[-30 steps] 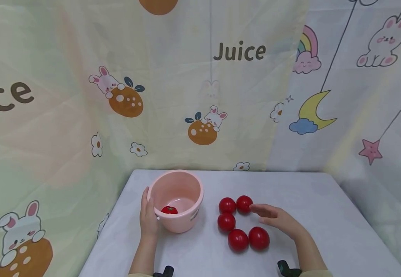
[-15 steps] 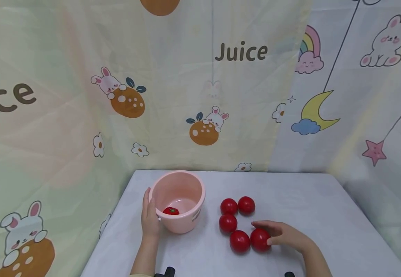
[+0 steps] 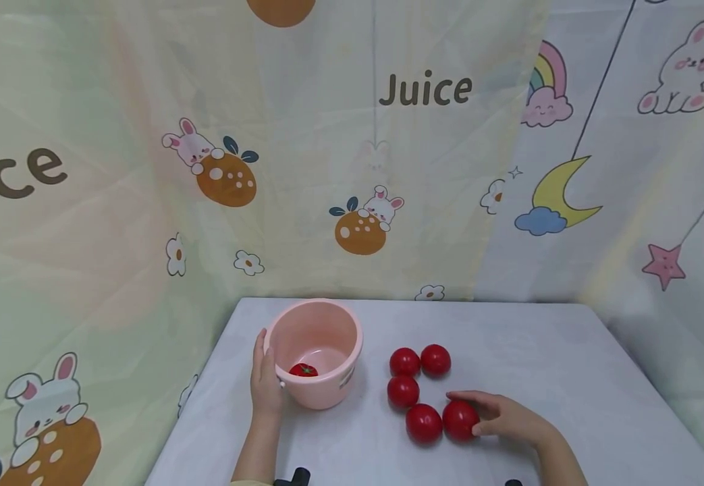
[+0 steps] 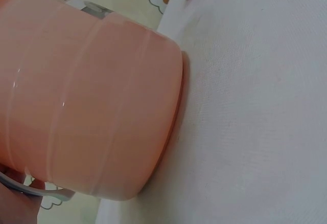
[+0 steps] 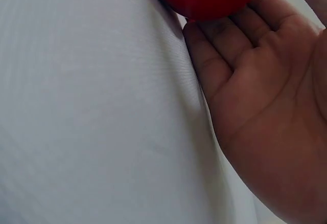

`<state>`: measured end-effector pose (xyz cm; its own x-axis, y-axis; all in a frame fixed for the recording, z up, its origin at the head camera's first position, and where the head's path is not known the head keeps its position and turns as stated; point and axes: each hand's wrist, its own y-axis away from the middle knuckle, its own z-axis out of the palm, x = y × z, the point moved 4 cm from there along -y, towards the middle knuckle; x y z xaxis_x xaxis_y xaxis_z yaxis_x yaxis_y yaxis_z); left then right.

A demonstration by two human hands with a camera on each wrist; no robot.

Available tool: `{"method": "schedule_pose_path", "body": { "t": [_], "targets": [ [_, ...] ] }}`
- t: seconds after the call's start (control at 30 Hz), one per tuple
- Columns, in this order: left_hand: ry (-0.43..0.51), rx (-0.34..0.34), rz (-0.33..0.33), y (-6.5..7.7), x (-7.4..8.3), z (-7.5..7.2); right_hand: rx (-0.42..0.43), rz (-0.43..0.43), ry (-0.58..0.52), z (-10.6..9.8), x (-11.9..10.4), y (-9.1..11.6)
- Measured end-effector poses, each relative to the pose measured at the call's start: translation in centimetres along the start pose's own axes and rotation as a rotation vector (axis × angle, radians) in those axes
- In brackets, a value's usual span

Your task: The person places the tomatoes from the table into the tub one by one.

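A pink bucket (image 3: 324,393) stands on the table at the left, tilted a little toward me, with one red tomato (image 3: 304,370) with a green top inside it. My left hand (image 3: 265,385) holds the bucket's left side near the rim; in the left wrist view the grey handle (image 4: 62,194) crosses near the fingers. On the right, my right hand (image 3: 512,418) has its thumb and fingers around the nearest right tomato (image 3: 460,420), which rests on the table. Another tomato (image 3: 424,424) sits just left of it.
Farther back lie three more tomatoes: one in the middle (image 3: 403,392), one behind it (image 3: 404,362) and one at the back right (image 3: 435,360). The white table (image 3: 534,344) ends at printed cloth walls (image 3: 303,182).
My right hand has come down and toward me from beside the back tomato, and its fingers have closed around the near right tomato. The left hand stays on the bucket.
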<state>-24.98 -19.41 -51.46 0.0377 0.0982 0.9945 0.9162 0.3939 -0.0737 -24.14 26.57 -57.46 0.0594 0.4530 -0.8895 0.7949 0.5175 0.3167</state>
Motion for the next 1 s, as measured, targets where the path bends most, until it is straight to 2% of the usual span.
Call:
{"method": "schedule_pose_path", "body": {
  "t": [0.23, 0.53, 0.73, 1.0],
  "targets": [
    [-0.002, 0.001, -0.003, 0.0, 0.0, 0.1, 0.029, -0.001, -0.001, -0.1, 0.3, 0.0],
    [0.002, 0.000, 0.004, 0.1, 0.0, 0.1, 0.021, -0.029, -0.016, -0.3, 0.3, 0.0],
    [0.000, -0.001, -0.002, 0.1, 0.1, 0.1, 0.050, -0.023, 0.017, -0.7, 0.2, -0.1],
    [0.005, 0.003, -0.009, 0.1, 0.1, 0.1, 0.107, -0.056, 0.050, -1.8, -1.7, 0.4]
  ]
}}
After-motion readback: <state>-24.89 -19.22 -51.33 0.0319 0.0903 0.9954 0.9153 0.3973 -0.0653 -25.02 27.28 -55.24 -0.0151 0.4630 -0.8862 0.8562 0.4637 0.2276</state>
